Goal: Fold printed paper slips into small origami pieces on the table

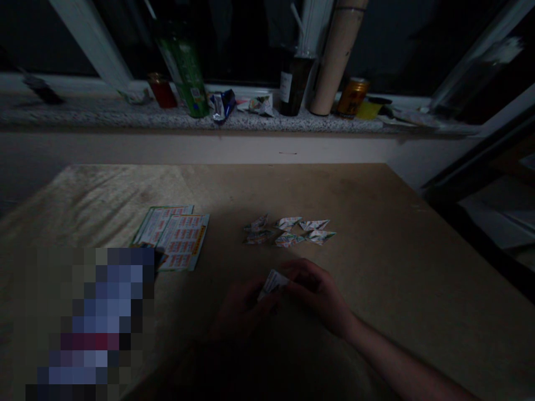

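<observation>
A small piece of folded paper [273,282] is held between my two hands above the table, its pale face tilted up. My left hand [244,309] grips its lower left side, though deep shadow hides most of those fingers. On the right edge, the fingers of my right hand [315,289] pinch the paper. Beyond my hands lie several folded paper shapes [288,239] with pointed ends, set in two rows. To the left, printed paper sheets [181,242] overlap on the table.
The brown table [376,223] reaches to the wall under a granite windowsill [246,120]. On the sill stand a green bottle [188,78], a dark cup with a straw [292,83], a tall tube [338,55] and an orange can [353,99]. A pixelated patch covers the lower left.
</observation>
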### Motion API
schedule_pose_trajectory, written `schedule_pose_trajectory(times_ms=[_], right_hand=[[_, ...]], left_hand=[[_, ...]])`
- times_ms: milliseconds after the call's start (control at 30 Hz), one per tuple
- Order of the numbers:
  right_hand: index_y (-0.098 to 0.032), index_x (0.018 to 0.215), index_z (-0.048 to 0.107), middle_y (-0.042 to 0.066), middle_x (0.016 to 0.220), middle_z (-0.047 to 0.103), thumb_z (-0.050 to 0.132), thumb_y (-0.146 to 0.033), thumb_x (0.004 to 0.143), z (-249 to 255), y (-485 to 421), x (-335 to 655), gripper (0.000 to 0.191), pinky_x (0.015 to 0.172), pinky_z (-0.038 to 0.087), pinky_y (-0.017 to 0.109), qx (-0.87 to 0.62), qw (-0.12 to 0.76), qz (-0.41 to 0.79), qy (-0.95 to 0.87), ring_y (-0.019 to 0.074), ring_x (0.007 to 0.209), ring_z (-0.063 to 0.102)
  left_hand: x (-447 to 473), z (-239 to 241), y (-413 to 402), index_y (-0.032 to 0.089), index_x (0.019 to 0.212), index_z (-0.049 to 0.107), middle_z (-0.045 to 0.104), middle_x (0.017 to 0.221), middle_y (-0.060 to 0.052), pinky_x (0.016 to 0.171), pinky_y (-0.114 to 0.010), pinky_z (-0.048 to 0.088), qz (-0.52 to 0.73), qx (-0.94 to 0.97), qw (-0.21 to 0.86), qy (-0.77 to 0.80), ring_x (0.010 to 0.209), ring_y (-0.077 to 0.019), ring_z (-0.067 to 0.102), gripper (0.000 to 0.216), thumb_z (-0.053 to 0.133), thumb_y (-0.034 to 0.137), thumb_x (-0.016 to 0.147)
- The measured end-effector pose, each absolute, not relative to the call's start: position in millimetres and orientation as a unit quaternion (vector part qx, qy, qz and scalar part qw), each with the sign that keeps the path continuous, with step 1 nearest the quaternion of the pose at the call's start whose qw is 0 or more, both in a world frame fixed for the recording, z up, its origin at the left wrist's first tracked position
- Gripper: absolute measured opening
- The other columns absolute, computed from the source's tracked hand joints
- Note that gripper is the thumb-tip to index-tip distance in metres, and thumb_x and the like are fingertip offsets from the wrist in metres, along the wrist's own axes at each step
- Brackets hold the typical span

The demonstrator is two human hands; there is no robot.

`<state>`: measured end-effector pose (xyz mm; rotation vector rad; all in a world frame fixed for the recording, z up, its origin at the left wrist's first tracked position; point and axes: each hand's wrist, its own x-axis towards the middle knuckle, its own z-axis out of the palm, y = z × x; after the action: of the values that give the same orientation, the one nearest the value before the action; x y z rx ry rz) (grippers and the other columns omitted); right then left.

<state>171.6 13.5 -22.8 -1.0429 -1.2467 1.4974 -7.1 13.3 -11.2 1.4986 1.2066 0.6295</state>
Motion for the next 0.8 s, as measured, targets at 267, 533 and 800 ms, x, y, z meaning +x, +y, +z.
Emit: schedule_pose_trajectory(times_ms=[267,533,800], right_hand=[[-0.022,0.099,0.061,-0.004,0.07,0.062,0.071,-0.032,0.072,-21.3,15.1,172.2,0.03,0.06,0.047,0.022,-0.431,0.427,0.634,-0.479,0.0106,0.063,0.06],[-0.021,0.099,0.063,-0.002,0.073,0.065,0.074,-0.033,0.069,-20.7,15.7,171.4,0.033,0.064,0.048,0.024,-0.424,0.428,0.646,-0.468,0.0126,0.068,0.062],[-0.016,0.075,0.066,0.0,0.066,0.064,0.063,-0.042,0.079,-20.2,14.5,173.3,0.026,0.06,0.045,0.023,-0.388,0.379,0.691,-0.478,0.0123,0.061,0.059]], left_hand=[[-9.5,-12.3,14.2,0.015,0.086,0.067,0.067,0.07,-0.001,0.056,-0.021,0.041,0.26,0.639,0.532,0.491,0.062,-0.0155,0.059,0.035,0.054,0.046,0.075],[-10.3,-13.4,12.5,0.018,0.083,0.066,0.067,0.068,0.001,0.06,-0.021,0.04,0.265,0.651,0.523,0.482,0.063,-0.0145,0.059,0.032,0.043,0.04,0.086],[-10.8,-11.7,12.4,0.017,0.082,0.066,0.067,0.072,0.0,0.061,-0.02,0.041,0.28,0.646,0.547,0.453,0.066,-0.0142,0.059,0.031,0.047,0.041,0.085]])
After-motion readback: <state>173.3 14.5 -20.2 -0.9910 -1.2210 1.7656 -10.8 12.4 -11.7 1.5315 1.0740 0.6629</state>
